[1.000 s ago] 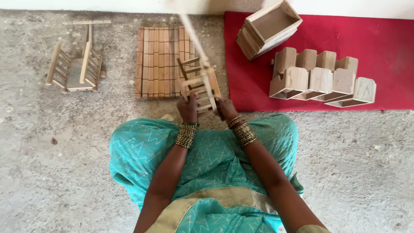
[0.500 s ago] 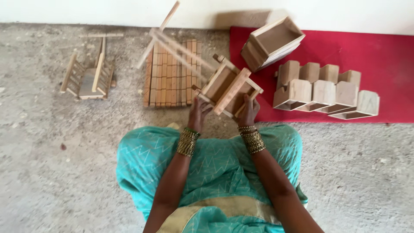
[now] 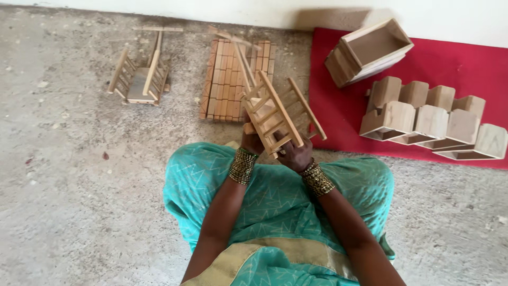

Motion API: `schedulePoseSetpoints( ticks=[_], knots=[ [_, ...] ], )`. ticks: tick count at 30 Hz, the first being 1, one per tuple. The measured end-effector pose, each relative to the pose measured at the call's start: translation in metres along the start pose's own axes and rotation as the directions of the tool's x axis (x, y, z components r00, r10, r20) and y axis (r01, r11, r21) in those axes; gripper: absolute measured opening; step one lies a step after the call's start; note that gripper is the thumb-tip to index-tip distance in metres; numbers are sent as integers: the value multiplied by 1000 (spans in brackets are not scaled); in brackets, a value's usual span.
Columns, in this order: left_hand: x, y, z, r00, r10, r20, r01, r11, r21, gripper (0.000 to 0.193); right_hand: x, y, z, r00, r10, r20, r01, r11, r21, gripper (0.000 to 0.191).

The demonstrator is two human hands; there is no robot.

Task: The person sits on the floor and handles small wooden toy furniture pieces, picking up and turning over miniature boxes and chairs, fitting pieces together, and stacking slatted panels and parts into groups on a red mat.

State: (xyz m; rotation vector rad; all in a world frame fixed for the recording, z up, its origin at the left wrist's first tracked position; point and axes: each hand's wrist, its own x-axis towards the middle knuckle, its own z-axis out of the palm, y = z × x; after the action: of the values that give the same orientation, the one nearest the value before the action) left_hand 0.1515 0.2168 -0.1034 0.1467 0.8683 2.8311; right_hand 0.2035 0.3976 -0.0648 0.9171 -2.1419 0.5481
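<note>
I hold a small wooden toy cart with slatted, ladder-like sides and a long pull handle above my lap. My left hand grips its near left corner. My right hand grips its near right end from below. The cart is tilted, its handle pointing away toward the wall. Both wrists wear bead bangles. Under the cart, on the concrete floor, lies a flat stack of short wooden slats in rows.
A second finished toy cart stands on the floor at the far left. A red mat at the right carries a stack of open wooden boxes and several small house-shaped wooden pieces. A white wall runs along the far edge.
The cart has been turned in my hands: first upright with the handle pointing up, then tipped sideways, now its slatted side faces up and the handle points away.
</note>
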Motion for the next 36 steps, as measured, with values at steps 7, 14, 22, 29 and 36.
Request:
schedulePoseSetpoints(
  ticks=[7, 14, 22, 29, 36],
  knots=[
    [-5, 10, 37, 965, -234, -117, 191, 936, -295, 95, -2, 2, 15, 996, 83, -33, -84, 995, -44, 50],
    [-8, -2, -2, 986, -13, -164, 12, 1000, -4, 58, 34, -29, -16, 959, 131, 250, -119, 991, -60, 36],
    [-6, 4, 25, 948, -140, -286, 91, 980, -176, 73, 39, -13, -18, 828, 440, 348, -557, 717, 419, 26],
    [-3, -7, 24, 998, 14, -54, -22, 988, -153, 53, 64, -13, 15, 928, 290, 236, -293, 956, -22, 65],
    [10, 8, -4, 963, 227, 145, -154, 906, -394, 50, 90, -28, 14, 837, 214, 504, -183, 977, -110, 71]
  ],
)
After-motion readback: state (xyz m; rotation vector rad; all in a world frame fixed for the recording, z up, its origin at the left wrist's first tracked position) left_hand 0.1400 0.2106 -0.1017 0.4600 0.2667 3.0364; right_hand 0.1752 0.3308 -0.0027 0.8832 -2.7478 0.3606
